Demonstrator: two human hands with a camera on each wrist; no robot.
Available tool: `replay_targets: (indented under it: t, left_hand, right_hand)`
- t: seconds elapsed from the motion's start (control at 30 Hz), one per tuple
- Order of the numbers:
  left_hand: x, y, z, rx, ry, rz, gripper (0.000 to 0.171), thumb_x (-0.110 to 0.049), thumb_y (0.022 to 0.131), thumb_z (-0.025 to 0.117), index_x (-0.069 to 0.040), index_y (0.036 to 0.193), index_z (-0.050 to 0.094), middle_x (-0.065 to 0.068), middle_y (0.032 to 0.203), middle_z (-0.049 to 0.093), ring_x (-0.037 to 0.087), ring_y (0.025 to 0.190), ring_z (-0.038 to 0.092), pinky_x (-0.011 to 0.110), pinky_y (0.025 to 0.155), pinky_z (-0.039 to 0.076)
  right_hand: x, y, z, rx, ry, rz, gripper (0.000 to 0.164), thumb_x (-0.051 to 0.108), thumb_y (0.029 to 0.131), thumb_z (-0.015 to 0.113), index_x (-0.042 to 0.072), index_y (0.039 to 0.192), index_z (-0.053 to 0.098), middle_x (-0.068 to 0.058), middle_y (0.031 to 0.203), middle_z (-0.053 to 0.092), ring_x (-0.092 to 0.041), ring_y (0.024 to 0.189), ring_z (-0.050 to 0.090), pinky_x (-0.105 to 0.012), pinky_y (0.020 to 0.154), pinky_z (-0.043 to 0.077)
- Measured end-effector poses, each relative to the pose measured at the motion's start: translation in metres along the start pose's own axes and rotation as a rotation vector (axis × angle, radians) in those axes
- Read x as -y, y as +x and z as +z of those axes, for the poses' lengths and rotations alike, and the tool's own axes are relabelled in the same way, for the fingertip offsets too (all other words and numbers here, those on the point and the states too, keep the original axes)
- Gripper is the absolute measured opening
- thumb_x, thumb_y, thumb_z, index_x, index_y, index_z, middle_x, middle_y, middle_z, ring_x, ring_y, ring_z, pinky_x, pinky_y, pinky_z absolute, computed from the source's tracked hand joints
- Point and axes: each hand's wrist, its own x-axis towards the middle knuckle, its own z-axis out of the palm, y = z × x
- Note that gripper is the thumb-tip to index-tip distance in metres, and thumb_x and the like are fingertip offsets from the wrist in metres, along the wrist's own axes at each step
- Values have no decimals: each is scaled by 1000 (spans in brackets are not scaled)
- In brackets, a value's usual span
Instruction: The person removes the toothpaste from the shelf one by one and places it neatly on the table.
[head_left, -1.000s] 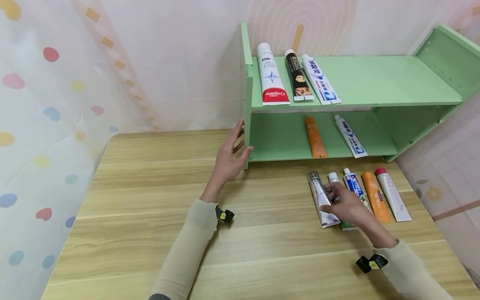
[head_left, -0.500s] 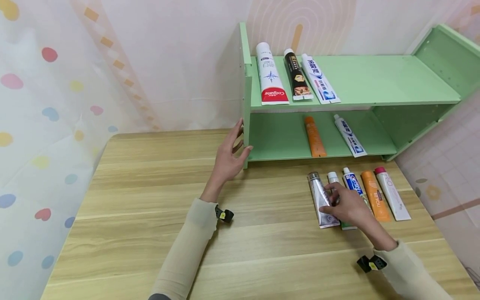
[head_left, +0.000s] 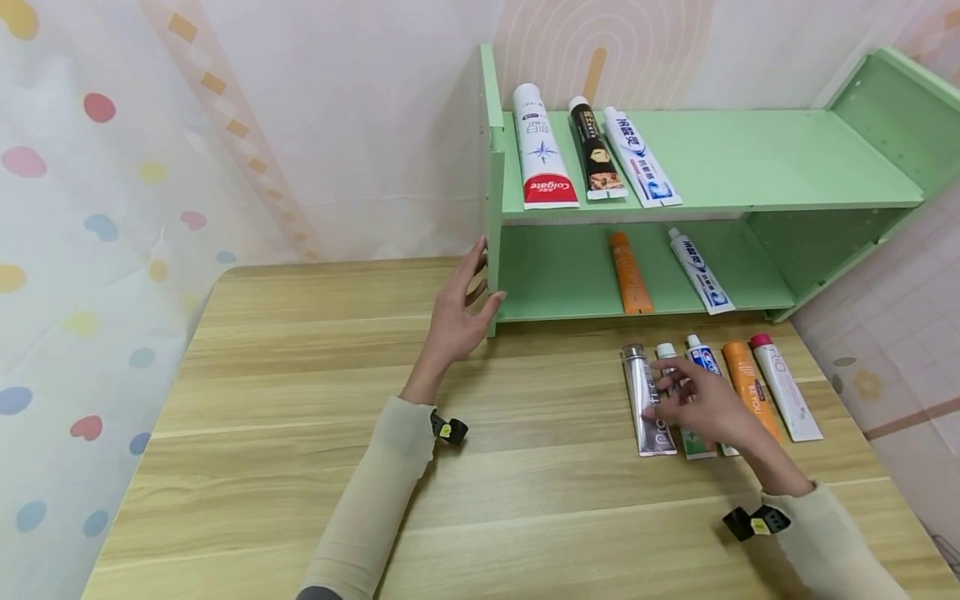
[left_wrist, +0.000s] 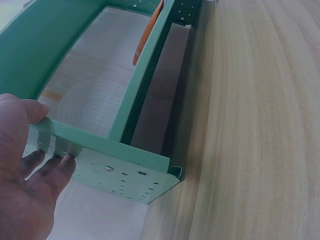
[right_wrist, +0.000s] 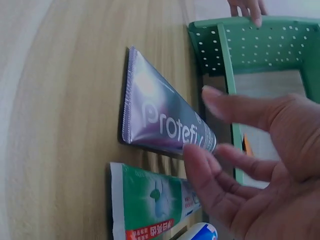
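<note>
My left hand [head_left: 459, 317] holds the left side panel of the green shelf [left_wrist: 120, 150], thumb over its front edge and fingers against the outer face. Over the table, my right hand [head_left: 701, 402] hovers beside a silver Protefix tube [head_left: 645, 408], its thumb and fingers spread apart. The purplish label of that tube [right_wrist: 167, 117] faces up in the right wrist view, and I see no firm grip on it. Just right of it lies a green-and-white toothpaste tube [right_wrist: 155, 200], partly covered by my right hand in the head view.
Farther right lie a blue Crest tube [head_left: 703, 357], an orange BEYOU tube [head_left: 750, 392] and a white tube with a pink cap [head_left: 787, 392]. The upper board [head_left: 772, 158] bears three tubes; an orange tube [head_left: 632, 275] and a white tube [head_left: 701, 271] lie below.
The silver tube has turned so its lettering shows, and it lies straighter. My right hand has shifted slightly right, its fingers looser. My left hand stays on the shelf panel.
</note>
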Motion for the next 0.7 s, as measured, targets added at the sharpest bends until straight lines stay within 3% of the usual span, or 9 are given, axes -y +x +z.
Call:
replay_targets:
  t: [0.27,0.47,0.7]
  left_hand:
    - [2,1,0,1,7,3,75,6,97,62,0,162,24,16,168,29,38,150,38,56,115,47]
    - [0,0,0,-6,-4,25,75,7,97,63,1,161,26,19,166,30,40,149,39,57,114,47]
    - [1,0,-1,-3,-5,25,74,7,97,63,2,161,26,21,166,30,40,149,38,56,114,47]
  right_hand:
    - [-4,2,-7,-4,105,-169,74,16,89,82,7,153,45,-20,128,61,-24,97,68,-24,70,61]
    - [0,3,-13,-24,140,-223,76,13,90,80,15,155,42,-20,135,57,-28,106,67,-22,79,62]
    - [10,2,-24,-68,152,-308,80,8,92,77,22,159,36,-8,137,54,-15,110,66,-20,84,60]
